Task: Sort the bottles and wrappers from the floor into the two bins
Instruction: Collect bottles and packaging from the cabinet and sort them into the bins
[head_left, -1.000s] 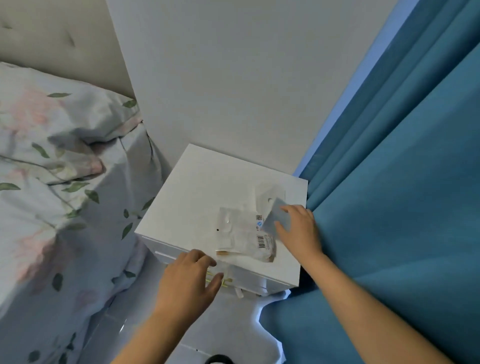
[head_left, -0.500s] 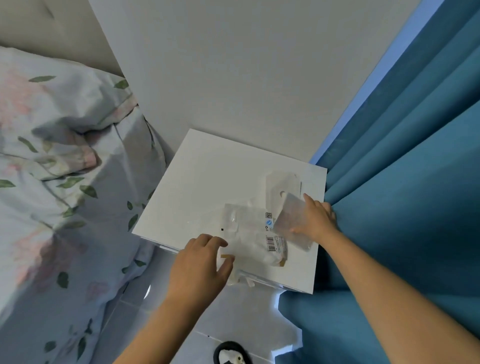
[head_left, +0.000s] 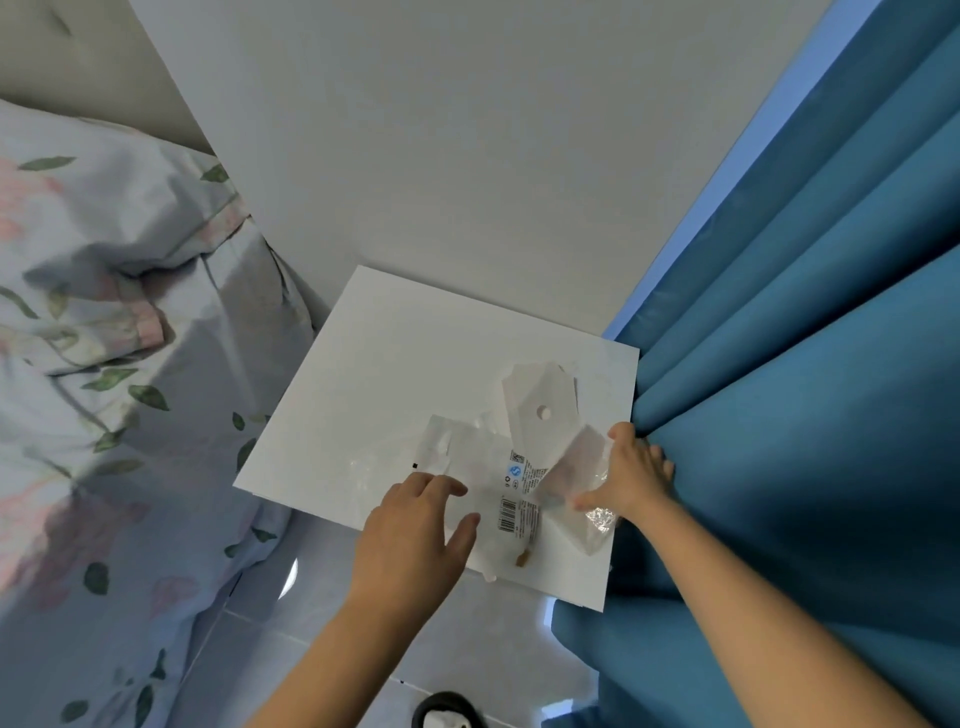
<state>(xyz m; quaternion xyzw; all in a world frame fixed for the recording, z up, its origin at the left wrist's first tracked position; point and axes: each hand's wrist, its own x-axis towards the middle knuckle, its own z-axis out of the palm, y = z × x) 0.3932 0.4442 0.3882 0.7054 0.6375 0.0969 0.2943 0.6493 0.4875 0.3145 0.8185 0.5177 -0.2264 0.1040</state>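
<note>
Several wrappers lie on a white nightstand (head_left: 395, 364). A large clear wrapper with a barcode label (head_left: 506, 486) lies near the front edge. Behind it is a white card piece with a round hole (head_left: 540, 410). My left hand (head_left: 415, 530) reaches over the front edge, its fingertips on the near left part of the large wrapper and the thumb spread. At the nightstand's right edge, my right hand (head_left: 636, 470) pinches a small crinkled clear wrapper (head_left: 576, 467) between thumb and fingers. No bottles or bins are in view.
A bed with floral bedding (head_left: 104, 364) stands close on the left. A blue curtain (head_left: 805, 364) hangs against the nightstand's right side, touching my right hand. Pale floor tiles (head_left: 311, 649) show below, with a dark object (head_left: 447, 714) at the bottom edge.
My left hand has moved up from the nightstand's front onto the large wrapper. My right hand has drawn the small clear wrapper toward the right edge. The camera has moved closer.
</note>
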